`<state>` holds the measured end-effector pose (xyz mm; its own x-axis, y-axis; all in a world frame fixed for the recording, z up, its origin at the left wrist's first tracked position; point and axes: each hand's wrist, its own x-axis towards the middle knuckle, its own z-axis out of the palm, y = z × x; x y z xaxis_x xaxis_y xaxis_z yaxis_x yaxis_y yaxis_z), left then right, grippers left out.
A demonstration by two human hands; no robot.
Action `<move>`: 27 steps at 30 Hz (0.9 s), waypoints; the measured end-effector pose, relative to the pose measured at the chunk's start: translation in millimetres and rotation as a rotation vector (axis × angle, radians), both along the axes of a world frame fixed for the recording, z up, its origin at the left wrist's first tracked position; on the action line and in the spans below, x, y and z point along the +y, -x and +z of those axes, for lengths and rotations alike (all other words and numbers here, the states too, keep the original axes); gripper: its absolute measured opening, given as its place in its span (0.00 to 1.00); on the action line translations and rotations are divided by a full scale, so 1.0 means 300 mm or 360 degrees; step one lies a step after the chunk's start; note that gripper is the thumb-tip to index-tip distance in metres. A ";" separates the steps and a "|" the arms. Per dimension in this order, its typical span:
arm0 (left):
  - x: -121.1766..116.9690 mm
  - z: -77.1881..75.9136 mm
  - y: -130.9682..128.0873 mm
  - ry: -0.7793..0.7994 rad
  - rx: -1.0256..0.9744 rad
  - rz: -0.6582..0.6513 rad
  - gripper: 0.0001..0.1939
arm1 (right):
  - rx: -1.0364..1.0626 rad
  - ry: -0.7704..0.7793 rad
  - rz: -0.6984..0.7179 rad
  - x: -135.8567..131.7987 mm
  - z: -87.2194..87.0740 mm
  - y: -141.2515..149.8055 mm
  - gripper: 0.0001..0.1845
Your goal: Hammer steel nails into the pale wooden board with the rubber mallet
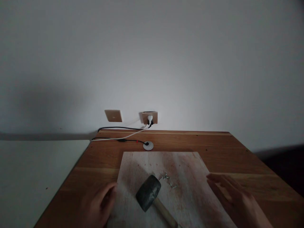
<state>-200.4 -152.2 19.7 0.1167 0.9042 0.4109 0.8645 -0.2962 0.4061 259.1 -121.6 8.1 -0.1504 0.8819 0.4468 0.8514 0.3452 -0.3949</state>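
Observation:
A whitish wooden board (187, 193) with reddish stains lies flat on the brown table. On it rests a mallet with a black rubber head (148, 192) and a wooden handle (166, 213) slanting to the lower right. Just beyond the head is a loose pile of small silvery nails or screws (168, 179). My left hand (99, 202), slightly blurred, is at the board's left edge with its fingers curved and a gap between thumb and fingers. Along the right edge is my right hand (234, 196), fingers stretched forward, fingertips at the board's edge. Neither hand is on the mallet.
The wooden table (239, 164) reaches a pale wall. A socket (154, 117) holds a white plug, with white and black cables running left. Behind the board sits a round cable grommet (148, 145). A white surface (40, 177) adjoins on the left.

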 end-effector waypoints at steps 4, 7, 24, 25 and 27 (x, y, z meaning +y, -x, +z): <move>0.131 -0.014 -0.125 0.0029 -0.0328 -0.0199 0.12 | 0.0124 0.0510 0.0462 0.063 0.125 0.193 0.17; 0.202 -0.047 -0.189 0.0043 -0.0421 -0.0344 0.10 | 0.0098 0.0827 0.0730 0.073 0.140 0.290 0.19; 0.204 -0.106 -0.204 -0.0123 -0.0304 -0.0466 0.10 | -0.0388 0.0872 0.1023 -0.011 0.016 0.400 0.12; 0.204 -0.104 -0.206 -0.0143 -0.0287 -0.0472 0.10 | -0.0425 0.0872 0.0980 -0.017 -0.002 0.412 0.11; 0.203 -0.101 -0.207 -0.0171 -0.0268 -0.0481 0.10 | -0.0454 0.0873 0.0921 -0.026 -0.037 0.431 0.08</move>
